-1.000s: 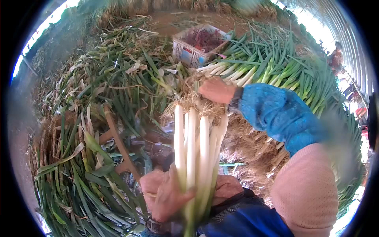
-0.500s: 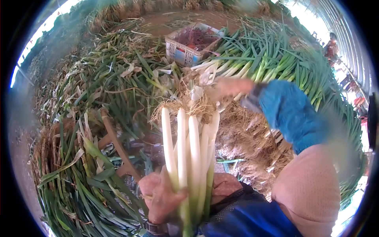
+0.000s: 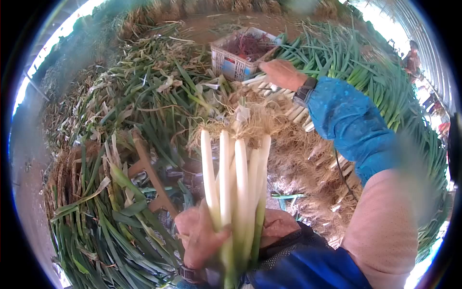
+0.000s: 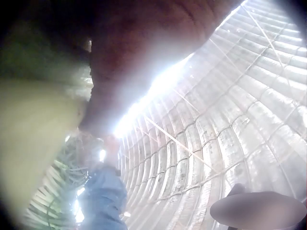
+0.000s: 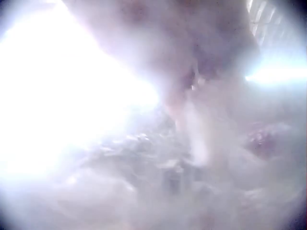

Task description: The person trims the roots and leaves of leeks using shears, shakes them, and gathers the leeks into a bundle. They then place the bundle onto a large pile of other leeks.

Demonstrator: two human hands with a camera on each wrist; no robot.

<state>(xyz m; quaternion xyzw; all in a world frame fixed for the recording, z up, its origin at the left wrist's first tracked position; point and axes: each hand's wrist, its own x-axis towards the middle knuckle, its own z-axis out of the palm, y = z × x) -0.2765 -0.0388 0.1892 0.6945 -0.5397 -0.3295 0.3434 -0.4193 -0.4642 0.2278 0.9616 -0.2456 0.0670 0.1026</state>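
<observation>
In the head view my left hand [image 3: 204,238] grips a bundle of large green onions [image 3: 224,176]. Their long white stalks stand upright, roots [image 3: 260,120] at the top, green parts running down over the lap. My right hand [image 3: 283,74] is stretched out above the white ends of green onions lying in a row [image 3: 301,115], beside the crate. A pale strip or stalk [image 5: 196,136] shows beneath its fingers in the hazy right wrist view; I cannot tell whether they hold it. The left wrist view shows the left hand [image 4: 139,52] close up and dark.
A plastic crate [image 3: 231,65] with reddish strings stands at the back. Loose leaves and peelings [image 3: 139,91] heap up at left, with more green onions [image 3: 101,231] below. A wooden frame [image 3: 147,168] stands left of the bundle. Rooty stalks [image 3: 313,178] lie at right.
My right hand has left the bundle's roots and moved back and right, over the row of lying onions near the crate. The left hand keeps its hold on the bundle.
</observation>
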